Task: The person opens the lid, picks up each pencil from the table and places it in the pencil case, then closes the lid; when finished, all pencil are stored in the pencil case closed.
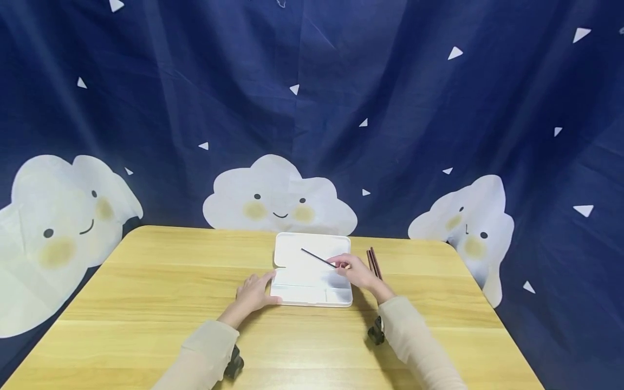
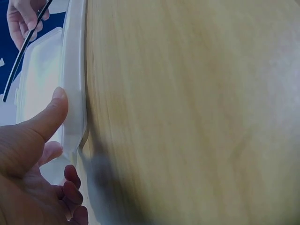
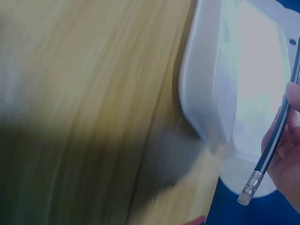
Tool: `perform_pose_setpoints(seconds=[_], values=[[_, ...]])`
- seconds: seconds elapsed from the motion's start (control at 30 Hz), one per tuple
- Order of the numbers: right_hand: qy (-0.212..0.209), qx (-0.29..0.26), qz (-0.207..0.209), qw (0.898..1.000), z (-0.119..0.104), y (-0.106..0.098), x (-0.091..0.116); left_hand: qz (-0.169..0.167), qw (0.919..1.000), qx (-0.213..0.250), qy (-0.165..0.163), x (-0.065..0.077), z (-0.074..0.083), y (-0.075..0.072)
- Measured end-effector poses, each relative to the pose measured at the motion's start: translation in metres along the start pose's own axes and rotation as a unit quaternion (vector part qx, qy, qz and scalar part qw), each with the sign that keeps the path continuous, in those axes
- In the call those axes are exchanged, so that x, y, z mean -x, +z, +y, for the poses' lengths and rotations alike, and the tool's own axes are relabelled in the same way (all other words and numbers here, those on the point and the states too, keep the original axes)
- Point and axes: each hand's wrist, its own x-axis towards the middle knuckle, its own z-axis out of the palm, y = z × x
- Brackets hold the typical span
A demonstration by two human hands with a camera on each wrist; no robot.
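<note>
A white pencil case (image 1: pixel 302 294) lies on the table with its lid (image 1: pixel 292 244) folded back, away from me. My left hand (image 1: pixel 253 294) holds the case at its left end, the thumb near the front corner and a finger farther back along the side. Above the case, my right hand (image 1: pixel 359 271) pinches a dark pencil (image 1: pixel 314 256) between thumb and fingers. This pencil slants toward the far left. In the right wrist view its silver ferrule and white eraser (image 3: pixel 244 198) stick out past the fingers.
Several dark reddish pencils (image 1: pixel 374 262) lie on the wooden table (image 1: pixel 161 292) just right of the case, partly behind my right hand. A dark blue curtain (image 1: pixel 312 119) with clouds and white triangles hangs behind the table's far edge.
</note>
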Motion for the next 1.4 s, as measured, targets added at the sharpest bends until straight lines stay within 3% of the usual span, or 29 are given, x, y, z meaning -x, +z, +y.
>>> perform_pose_setpoints(seconds=[0.67, 1.0, 1.4], values=[[-0.05, 0.013, -0.06, 0.997, -0.005, 0.032, -0.019, 0.006, 0.9999, -0.003, 0.008, -0.001, -0.001, -0.001], [-0.07, 0.077, -0.083, 0.991, -0.002, 0.038, -0.022, 0.006, 1.0, 0.003, 0.005, 0.0, 0.0, -0.001], [-0.07, 0.101, -0.108, 0.987, -0.002, 0.043, -0.022, 0.007, 1.0, 0.0, 0.005, 0.001, -0.001, 0.001]])
